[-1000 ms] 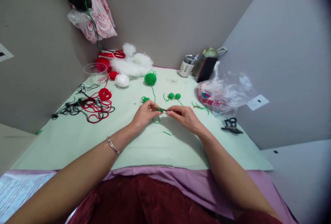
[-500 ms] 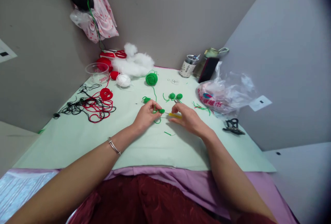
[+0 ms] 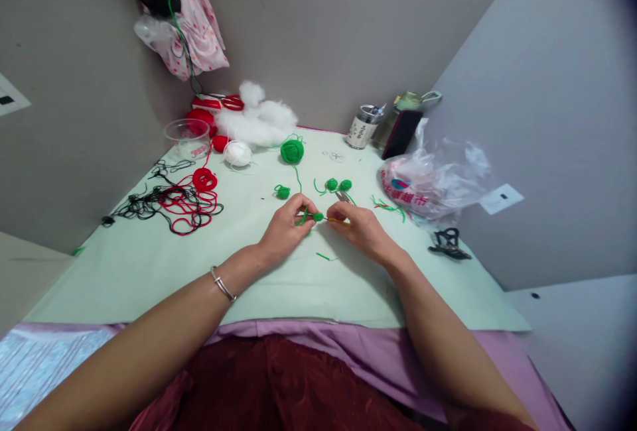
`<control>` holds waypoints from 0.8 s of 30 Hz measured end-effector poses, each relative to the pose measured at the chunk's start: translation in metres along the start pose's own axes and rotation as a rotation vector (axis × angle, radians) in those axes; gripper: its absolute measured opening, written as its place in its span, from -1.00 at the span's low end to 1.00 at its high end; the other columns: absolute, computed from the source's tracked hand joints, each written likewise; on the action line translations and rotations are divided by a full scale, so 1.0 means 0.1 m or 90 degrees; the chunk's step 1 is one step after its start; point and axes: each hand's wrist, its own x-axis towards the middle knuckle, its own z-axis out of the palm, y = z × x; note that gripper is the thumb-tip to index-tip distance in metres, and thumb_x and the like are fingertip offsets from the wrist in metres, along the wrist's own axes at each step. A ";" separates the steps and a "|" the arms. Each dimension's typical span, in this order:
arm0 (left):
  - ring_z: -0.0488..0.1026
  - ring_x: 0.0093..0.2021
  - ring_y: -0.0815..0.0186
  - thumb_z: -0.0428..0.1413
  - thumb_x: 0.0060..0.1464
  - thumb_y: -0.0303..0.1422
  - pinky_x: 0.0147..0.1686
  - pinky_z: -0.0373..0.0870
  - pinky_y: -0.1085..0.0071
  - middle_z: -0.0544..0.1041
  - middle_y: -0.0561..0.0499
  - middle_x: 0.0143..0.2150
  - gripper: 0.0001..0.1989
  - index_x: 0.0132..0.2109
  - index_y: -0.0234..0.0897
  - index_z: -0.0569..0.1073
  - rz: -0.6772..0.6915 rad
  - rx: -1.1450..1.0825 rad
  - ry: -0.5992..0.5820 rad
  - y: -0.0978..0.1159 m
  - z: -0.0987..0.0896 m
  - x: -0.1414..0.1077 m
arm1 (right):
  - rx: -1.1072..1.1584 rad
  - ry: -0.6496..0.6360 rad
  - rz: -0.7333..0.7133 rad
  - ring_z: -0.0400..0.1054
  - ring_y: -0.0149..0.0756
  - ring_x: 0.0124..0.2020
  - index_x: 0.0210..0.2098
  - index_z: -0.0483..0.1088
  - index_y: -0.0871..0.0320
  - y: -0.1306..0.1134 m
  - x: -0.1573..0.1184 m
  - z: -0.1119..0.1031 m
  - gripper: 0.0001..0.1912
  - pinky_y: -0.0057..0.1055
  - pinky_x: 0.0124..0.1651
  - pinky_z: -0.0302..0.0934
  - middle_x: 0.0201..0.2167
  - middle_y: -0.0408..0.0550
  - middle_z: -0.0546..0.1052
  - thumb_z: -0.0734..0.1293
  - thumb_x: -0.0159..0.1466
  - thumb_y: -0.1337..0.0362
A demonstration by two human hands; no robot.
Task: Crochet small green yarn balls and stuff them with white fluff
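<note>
My left hand (image 3: 286,227) pinches a small green crocheted piece (image 3: 318,217), which sticks out past its fingertips. A yellow-handled crochet hook (image 3: 339,221) is held in my right hand (image 3: 363,227), its thin metal end reaching the green piece. Green yarn runs from my left fingers back to a green yarn ball (image 3: 292,151). Two small green crocheted balls (image 3: 338,185) lie just beyond my right hand, with scissors (image 3: 342,197) partly hidden by its fingers. A small green bundle (image 3: 282,191) rests behind my left hand.
Tangled black and red yarn (image 3: 192,202) covers the left side. White stuffing (image 3: 259,119), a white yarn ball (image 3: 237,154) and a clear cup (image 3: 187,139) lie behind. To the right are a pen holder (image 3: 361,129), phone (image 3: 402,134), plastic bag (image 3: 423,179) and black clip (image 3: 449,243).
My left hand has shifted slightly right with the green piece, closer to my right hand. The fingers of my right hand have closed more around the hook.
</note>
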 end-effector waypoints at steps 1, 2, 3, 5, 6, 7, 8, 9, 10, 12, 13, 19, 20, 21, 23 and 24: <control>0.45 -0.16 0.28 0.23 -0.01 -0.54 -0.07 0.40 0.30 0.49 0.05 -0.24 -0.83 -0.29 -0.20 0.45 0.000 -0.003 -0.001 0.00 0.00 0.00 | 0.010 0.000 -0.001 0.41 -0.19 -0.30 -0.26 0.46 0.08 0.00 0.00 0.00 -0.94 -0.28 -0.17 0.22 -0.30 -0.03 0.60 0.33 0.30 0.32; 0.45 -0.16 0.28 0.24 -0.01 -0.54 -0.07 0.40 0.30 0.49 0.05 -0.24 -0.83 -0.28 -0.20 0.46 -0.001 -0.008 -0.001 0.01 0.00 0.00 | 0.022 0.000 -0.003 0.42 -0.19 -0.29 -0.26 0.48 0.08 0.00 0.00 0.01 -0.93 -0.28 -0.16 0.23 -0.29 -0.03 0.61 0.33 0.29 0.31; 0.45 -0.16 0.28 0.25 -0.01 -0.53 -0.07 0.40 0.31 0.48 0.05 -0.25 -0.83 -0.28 -0.20 0.46 -0.003 -0.015 0.001 0.02 0.00 0.00 | 0.034 0.000 -0.004 0.43 -0.19 -0.28 -0.25 0.50 0.08 -0.01 0.01 0.01 -0.91 -0.27 -0.15 0.25 -0.27 -0.02 0.63 0.32 0.30 0.31; 0.45 -0.16 0.28 0.29 -0.01 -0.49 -0.05 0.41 0.31 0.48 0.06 -0.26 -0.83 -0.28 -0.20 0.46 -0.013 -0.032 0.009 0.04 -0.01 0.01 | 0.063 0.003 -0.007 0.47 -0.18 -0.25 -0.22 0.54 0.08 -0.02 0.01 0.02 -0.87 -0.26 -0.11 0.29 -0.22 0.00 0.65 0.32 0.31 0.29; 0.46 -0.16 0.29 0.31 0.00 -0.45 -0.04 0.42 0.30 0.48 0.06 -0.26 -0.83 -0.28 -0.20 0.46 -0.021 -0.043 0.012 0.05 -0.02 0.02 | 0.078 0.005 -0.007 0.49 -0.17 -0.23 -0.20 0.55 0.07 -0.02 0.01 0.02 -0.85 -0.26 -0.10 0.31 -0.21 0.00 0.67 0.32 0.32 0.27; 0.47 -0.16 0.28 0.32 0.00 -0.41 -0.03 0.44 0.30 0.49 0.06 -0.25 -0.83 -0.27 -0.21 0.47 -0.033 -0.056 0.013 0.05 -0.03 0.03 | 0.094 0.007 -0.007 0.50 -0.17 -0.21 -0.18 0.57 0.07 -0.03 0.01 0.01 -0.83 -0.26 -0.09 0.32 -0.19 0.00 0.67 0.32 0.33 0.25; 0.49 -0.16 0.28 0.33 0.01 -0.37 -0.04 0.46 0.28 0.50 0.05 -0.24 -0.82 -0.26 -0.21 0.48 -0.049 -0.070 0.010 0.06 -0.04 0.04 | 0.109 0.008 -0.006 0.51 -0.17 -0.20 -0.17 0.58 0.07 -0.04 0.00 0.01 -0.82 -0.26 -0.09 0.34 -0.18 0.00 0.68 0.32 0.34 0.23; 0.52 -0.17 0.27 0.34 0.02 -0.32 -0.06 0.49 0.26 0.52 0.04 -0.24 -0.80 -0.23 -0.22 0.49 -0.067 -0.084 0.003 0.06 -0.05 0.05 | 0.124 0.009 -0.004 0.52 -0.17 -0.20 -0.17 0.58 0.07 -0.04 0.00 0.00 -0.81 -0.27 -0.10 0.35 -0.18 0.00 0.68 0.32 0.35 0.21; 0.55 -0.19 0.26 0.34 0.03 -0.27 -0.08 0.52 0.25 0.54 0.03 -0.23 -0.77 -0.20 -0.23 0.51 -0.086 -0.098 -0.006 0.06 -0.06 0.06 | 0.138 0.009 -0.002 0.52 -0.18 -0.20 -0.16 0.59 0.08 -0.05 0.00 -0.01 -0.80 -0.28 -0.12 0.36 -0.18 0.00 0.69 0.32 0.35 0.20; 0.60 -0.24 0.24 0.35 0.04 -0.20 -0.13 0.56 0.22 0.57 0.01 -0.26 -0.70 -0.15 -0.25 0.53 -0.119 -0.122 -0.021 0.05 -0.08 0.07 | 0.162 0.011 0.003 0.52 -0.19 -0.21 -0.17 0.60 0.08 -0.07 -0.01 -0.03 -0.79 -0.29 -0.15 0.37 -0.18 -0.01 0.69 0.33 0.35 0.18; 0.61 -0.26 0.23 0.36 0.04 -0.17 -0.15 0.57 0.22 0.58 0.01 -0.28 -0.68 -0.14 -0.25 0.54 -0.132 -0.133 -0.025 0.05 -0.09 0.08 | 0.171 0.011 0.006 0.52 -0.19 -0.22 -0.17 0.60 0.08 -0.07 -0.01 -0.03 -0.79 -0.30 -0.16 0.37 -0.19 -0.01 0.69 0.33 0.35 0.17; 0.61 -0.28 0.24 0.37 0.03 -0.06 -0.18 0.61 0.22 0.58 0.00 -0.32 -0.61 -0.19 -0.29 0.56 -0.156 -0.165 -0.026 0.06 -0.08 0.08 | 0.208 0.013 0.023 0.51 -0.21 -0.24 -0.18 0.60 0.10 -0.09 -0.02 -0.06 -0.79 -0.30 -0.18 0.37 -0.21 -0.02 0.69 0.35 0.33 0.16; 0.61 -0.28 0.24 0.38 0.03 -0.07 -0.18 0.61 0.23 0.58 0.00 -0.32 -0.61 -0.19 -0.29 0.56 -0.155 -0.166 -0.025 0.06 -0.08 0.08 | 0.210 0.013 0.024 0.51 -0.21 -0.24 -0.18 0.60 0.10 -0.09 -0.02 -0.06 -0.79 -0.30 -0.18 0.36 -0.21 -0.02 0.69 0.35 0.33 0.16; 0.62 -0.28 0.24 0.38 0.02 -0.07 -0.17 0.61 0.22 0.59 0.01 -0.32 -0.62 -0.20 -0.29 0.56 -0.154 -0.165 -0.024 0.07 -0.07 0.08 | 0.212 0.014 0.025 0.51 -0.20 -0.23 -0.18 0.60 0.10 -0.10 -0.02 -0.06 -0.80 -0.30 -0.17 0.36 -0.21 -0.02 0.69 0.35 0.34 0.16; 0.62 -0.27 0.24 0.39 0.03 -0.09 -0.14 0.61 0.22 0.59 0.00 -0.30 -0.63 -0.19 -0.28 0.57 -0.148 -0.163 -0.019 0.07 -0.07 0.07 | 0.214 0.016 0.025 0.52 -0.20 -0.22 -0.18 0.60 0.09 -0.10 -0.02 -0.05 -0.80 -0.29 -0.16 0.37 -0.20 -0.02 0.69 0.36 0.34 0.16; 0.62 -0.27 0.24 0.39 0.03 -0.10 -0.12 0.60 0.21 0.60 0.00 -0.29 -0.64 -0.19 -0.27 0.57 -0.145 -0.161 -0.016 0.07 -0.08 0.07 | 0.215 0.017 0.024 0.52 -0.20 -0.21 -0.18 0.59 0.09 -0.10 -0.02 -0.05 -0.81 -0.29 -0.15 0.37 -0.19 -0.01 0.68 0.35 0.35 0.16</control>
